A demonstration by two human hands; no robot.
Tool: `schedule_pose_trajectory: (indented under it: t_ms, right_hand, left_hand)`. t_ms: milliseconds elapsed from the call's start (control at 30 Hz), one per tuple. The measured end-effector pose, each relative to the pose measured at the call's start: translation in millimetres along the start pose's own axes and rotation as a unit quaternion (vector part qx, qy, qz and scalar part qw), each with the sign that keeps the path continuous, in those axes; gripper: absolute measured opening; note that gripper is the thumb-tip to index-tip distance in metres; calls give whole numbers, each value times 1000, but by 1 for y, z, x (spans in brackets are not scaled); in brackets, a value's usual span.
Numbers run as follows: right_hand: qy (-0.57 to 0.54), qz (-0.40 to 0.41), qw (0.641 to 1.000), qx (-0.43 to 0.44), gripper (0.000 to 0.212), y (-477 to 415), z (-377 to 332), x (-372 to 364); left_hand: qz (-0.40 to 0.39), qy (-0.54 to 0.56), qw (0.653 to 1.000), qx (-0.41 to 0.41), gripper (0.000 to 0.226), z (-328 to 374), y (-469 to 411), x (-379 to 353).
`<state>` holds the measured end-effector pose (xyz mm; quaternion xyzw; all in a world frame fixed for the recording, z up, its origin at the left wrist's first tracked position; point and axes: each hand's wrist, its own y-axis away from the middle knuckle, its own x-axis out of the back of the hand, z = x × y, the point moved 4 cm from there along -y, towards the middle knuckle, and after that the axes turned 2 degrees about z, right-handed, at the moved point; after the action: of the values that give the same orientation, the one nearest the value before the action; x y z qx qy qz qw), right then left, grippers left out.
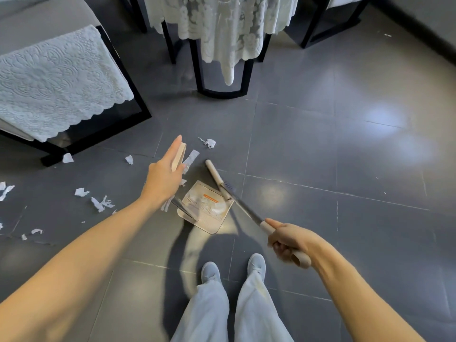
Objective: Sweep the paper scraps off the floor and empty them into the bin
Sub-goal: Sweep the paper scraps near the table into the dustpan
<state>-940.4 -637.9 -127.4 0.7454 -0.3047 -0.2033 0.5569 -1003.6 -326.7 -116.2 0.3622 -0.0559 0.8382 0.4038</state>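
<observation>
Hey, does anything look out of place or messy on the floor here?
Yes. Torn white paper scraps lie scattered over the dark tile floor, mostly left of the dustpan, with a few near the black chair frame and one clump past the left hand. Nothing looks broken.

We can't see how the left hand [164,177] wraps the dustpan handle [179,154]; its fingers [175,146] mostly face away. Dustpan [212,219] label: too small to read. Right hand [288,241] on the broom handle [303,259] is blurred. Armchair [61,77], lace-draped counter [222,25] & our legs [209,314] are cut off at the edges. Paper scraps [81,192] run past the left edge.
</observation>
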Motion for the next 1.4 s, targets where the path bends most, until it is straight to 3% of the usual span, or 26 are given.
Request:
schedule_pose_trajectory:
  t_ms: [233,533,767,933,1200,1400]
  right_hand:
    - [-94,-64,994,-8,67,33,-52,1]
    - [50,41,991,114,70,-12,-140,-12]
    - [179,57,970,157,67,-89,-224,-23]
    - [156,24,983,91,46,-123,-233,-39]
    - [185,-14,983,13,75,-113,-192,-121]
    - [197,-72,977,-31,62,-72,-165,-184]
  left_hand:
    - [55,13,998,19,64,-27,9,37]
    - [56,4,997,49,66,-45,13,80]
    - [92,-23,990,106,69,-79,25,131]
    - [111,-39,982,150,70,-112,33,154]
    - [153,18,975,163,67,-159,14,192]
    - [142,55,982,113,65,-168,-36,214]
